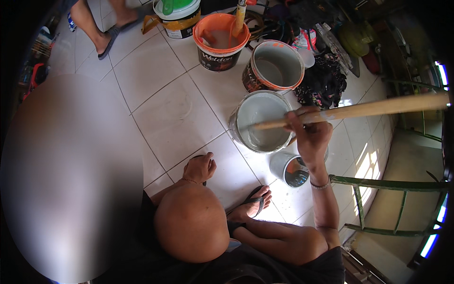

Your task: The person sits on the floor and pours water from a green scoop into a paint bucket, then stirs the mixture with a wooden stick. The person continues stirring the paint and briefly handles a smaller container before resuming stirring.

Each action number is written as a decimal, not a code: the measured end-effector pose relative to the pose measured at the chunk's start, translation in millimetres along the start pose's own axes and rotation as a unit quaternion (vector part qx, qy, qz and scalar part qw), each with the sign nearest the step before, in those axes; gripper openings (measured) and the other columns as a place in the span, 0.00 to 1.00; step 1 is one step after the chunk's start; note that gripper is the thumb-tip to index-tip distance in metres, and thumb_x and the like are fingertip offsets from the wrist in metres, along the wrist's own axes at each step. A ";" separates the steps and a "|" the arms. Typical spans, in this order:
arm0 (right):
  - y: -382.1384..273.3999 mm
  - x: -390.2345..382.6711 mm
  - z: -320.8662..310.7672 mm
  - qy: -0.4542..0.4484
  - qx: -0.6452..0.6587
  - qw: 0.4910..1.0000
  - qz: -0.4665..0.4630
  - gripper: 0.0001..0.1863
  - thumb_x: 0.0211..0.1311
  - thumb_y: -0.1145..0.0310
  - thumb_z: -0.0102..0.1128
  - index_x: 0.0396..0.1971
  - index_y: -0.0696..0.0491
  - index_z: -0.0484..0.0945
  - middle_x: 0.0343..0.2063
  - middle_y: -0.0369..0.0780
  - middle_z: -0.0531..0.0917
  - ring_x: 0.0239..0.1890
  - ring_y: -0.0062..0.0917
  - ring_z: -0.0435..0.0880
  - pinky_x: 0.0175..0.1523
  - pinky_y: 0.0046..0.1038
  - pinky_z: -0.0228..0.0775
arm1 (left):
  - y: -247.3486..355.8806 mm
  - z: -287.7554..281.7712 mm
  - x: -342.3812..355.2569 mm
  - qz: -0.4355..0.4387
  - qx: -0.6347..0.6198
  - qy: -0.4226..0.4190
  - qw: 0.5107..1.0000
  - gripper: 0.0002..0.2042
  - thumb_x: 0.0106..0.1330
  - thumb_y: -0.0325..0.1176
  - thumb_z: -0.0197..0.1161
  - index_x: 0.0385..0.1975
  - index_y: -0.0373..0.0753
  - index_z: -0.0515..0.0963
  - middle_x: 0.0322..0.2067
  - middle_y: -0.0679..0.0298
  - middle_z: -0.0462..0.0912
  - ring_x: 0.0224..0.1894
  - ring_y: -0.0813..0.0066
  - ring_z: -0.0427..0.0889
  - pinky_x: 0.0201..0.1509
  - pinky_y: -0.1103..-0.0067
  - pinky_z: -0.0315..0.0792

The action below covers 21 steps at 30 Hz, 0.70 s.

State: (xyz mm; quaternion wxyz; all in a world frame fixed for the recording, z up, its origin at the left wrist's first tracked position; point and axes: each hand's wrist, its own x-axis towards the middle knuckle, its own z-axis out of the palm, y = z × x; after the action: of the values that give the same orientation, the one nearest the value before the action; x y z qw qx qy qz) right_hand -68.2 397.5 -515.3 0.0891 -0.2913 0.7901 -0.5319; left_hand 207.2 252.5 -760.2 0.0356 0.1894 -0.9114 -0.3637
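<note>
My right hand [309, 135] is closed round a long wooden stick [378, 108]. Its lower end reaches into a bucket [232, 124] of pale grey, paint-like liquid, while the upper end points off to the right. Past my left knee hangs my left hand [199, 168], empty, with loosely bent fingers slightly apart. Under my right forearm stands a smaller tin [287, 169], partly hidden; its contents are hard to make out. Just beyond the stirred bucket is an orange-rimmed bucket [302, 78] with more grey liquid.
An orange bucket [217, 61] with a brush handle [240, 18] and a white tub [182, 34] stand farther back. Dark patterned cloth [326, 83] lies beside the buckets. Green metal frames [378, 232] rise at right. Another person's leg [90, 26] shows far left. A large blur [75, 180] hides the left side.
</note>
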 end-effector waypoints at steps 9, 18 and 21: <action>-6.2 1.5 -21.0 0.005 -0.177 0.983 -0.049 0.07 0.63 0.75 0.71 0.30 0.60 0.81 0.20 0.40 0.86 0.22 0.23 0.89 0.27 0.23 0.79 | 0.5 -5.2 -2.1 -0.010 0.003 -0.015 1.000 0.11 0.64 0.32 0.64 0.43 0.37 0.75 0.20 0.63 0.81 0.24 0.61 0.84 0.29 0.66 0.81; 21.3 9.1 -3.6 0.076 -0.036 0.993 -0.088 0.04 0.64 0.77 0.70 0.34 0.60 0.82 0.20 0.39 0.87 0.24 0.22 0.89 0.29 0.22 0.81 | -1.4 -2.8 -1.9 -0.005 -0.009 -0.016 1.000 0.11 0.64 0.33 0.64 0.43 0.36 0.75 0.22 0.63 0.82 0.25 0.60 0.85 0.30 0.65 0.80; 8.1 5.6 -18.0 0.054 -0.187 0.972 -0.133 0.04 0.65 0.76 0.68 0.32 0.58 0.82 0.19 0.39 0.87 0.22 0.23 0.89 0.27 0.22 0.80 | -3.7 -4.4 -3.6 -0.005 0.001 -0.010 1.000 0.12 0.64 0.33 0.64 0.44 0.36 0.75 0.21 0.63 0.83 0.25 0.60 0.85 0.30 0.65 0.80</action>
State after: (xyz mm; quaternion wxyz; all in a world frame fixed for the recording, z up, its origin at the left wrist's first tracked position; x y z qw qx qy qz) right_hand -83.8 410.7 -514.1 -0.0813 -0.3757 0.8334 -0.3972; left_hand 212.6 248.5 -759.2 0.0239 0.1903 -0.9112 -0.3645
